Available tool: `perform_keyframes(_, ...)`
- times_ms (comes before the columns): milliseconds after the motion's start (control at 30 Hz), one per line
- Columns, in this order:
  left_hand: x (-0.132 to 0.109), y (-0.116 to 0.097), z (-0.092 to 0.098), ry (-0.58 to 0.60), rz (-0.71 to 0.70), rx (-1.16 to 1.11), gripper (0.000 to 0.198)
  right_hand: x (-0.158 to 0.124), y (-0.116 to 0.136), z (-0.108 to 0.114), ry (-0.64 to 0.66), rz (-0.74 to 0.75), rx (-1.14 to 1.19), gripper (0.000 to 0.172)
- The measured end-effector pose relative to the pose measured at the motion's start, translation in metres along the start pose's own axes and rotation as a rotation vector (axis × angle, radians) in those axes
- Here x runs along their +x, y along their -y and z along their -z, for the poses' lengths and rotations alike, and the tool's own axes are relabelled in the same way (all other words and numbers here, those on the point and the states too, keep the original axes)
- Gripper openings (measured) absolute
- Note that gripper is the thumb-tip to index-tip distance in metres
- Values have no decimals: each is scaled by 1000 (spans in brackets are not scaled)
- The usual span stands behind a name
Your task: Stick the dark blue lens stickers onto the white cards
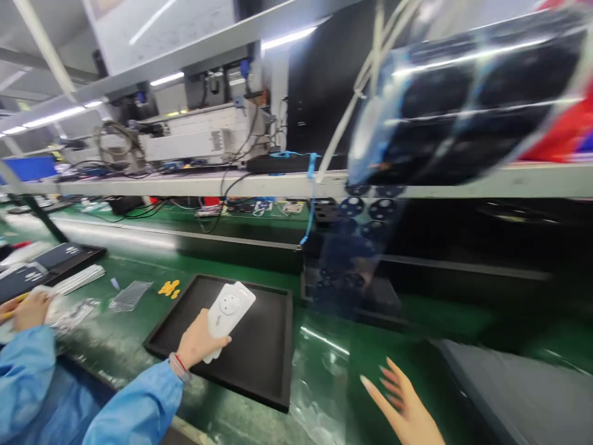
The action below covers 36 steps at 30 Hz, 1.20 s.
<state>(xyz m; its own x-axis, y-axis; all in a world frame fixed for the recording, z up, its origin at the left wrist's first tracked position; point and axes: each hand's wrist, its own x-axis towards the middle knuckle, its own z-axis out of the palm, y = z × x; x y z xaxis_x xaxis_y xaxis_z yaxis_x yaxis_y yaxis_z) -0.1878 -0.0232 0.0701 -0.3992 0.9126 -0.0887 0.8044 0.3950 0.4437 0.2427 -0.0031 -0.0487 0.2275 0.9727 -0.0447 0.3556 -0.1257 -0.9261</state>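
Observation:
My left hand (197, 340), in a blue sleeve with bands at the wrist, is closed around a white phone back cover (229, 304). The cover has a round camera ring with small holes, and a second edge shows at its top, so it may be more than one piece. It is held tilted above a shallow black tray (269, 395). My right hand (405, 405) is at the lower right, fingers apart and holding nothing, over the green bench mat (319, 371). Above it hangs a blurred clear film strip (354, 247) printed with dark round shapes.
A large film roll (472, 105) juts out from the shelf (208, 184) overhead. A grey flat panel (519, 389) lies at right. Yellow pieces (169, 288) and a clear bag (131, 296) lie left of the tray. A co-worker's hand (32, 311) is at far left.

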Motion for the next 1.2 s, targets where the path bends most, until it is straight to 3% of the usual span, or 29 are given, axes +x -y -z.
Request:
perform_keyframes(133,5,-47,-65,91,-113,7,48,51,40,-17,-79,-14,188,119)
perform_keyframes(200,11,-54,-87,84,-121,20,47,72,50,-24,-55,-33,283,115)
perform_keyframes(333,20,-49,-105,14,-127,72,53,100,53,-39,4,29,457,87)
perform_keyframes(433,17,-47,-104,-143,-176,133,78,106,56,-47,26,73,487,71)
perform_keyframes(500,13,-56,-101,-224,-256,81,88,101,61,-47,48,90,502,64)
perform_keyframes(567,10,-75,-98,-177,-349,-107,83,88,69,-44,88,104,519,58)
perform_keyframes(767,10,-169,-92,340,-437,-853,54,31,90,-28,172,141,555,47)
perform_keyframes(867,2,-196,-94,590,-467,-1030,36,10,92,-17,135,167,517,45)
perform_keyframes(967,-13,-198,-103,640,-410,-1093,40,-8,85,-7,75,184,418,45)
perform_keyframes(1200,-54,-157,-132,635,-307,-1075,48,-53,37,-17,108,110,292,49)
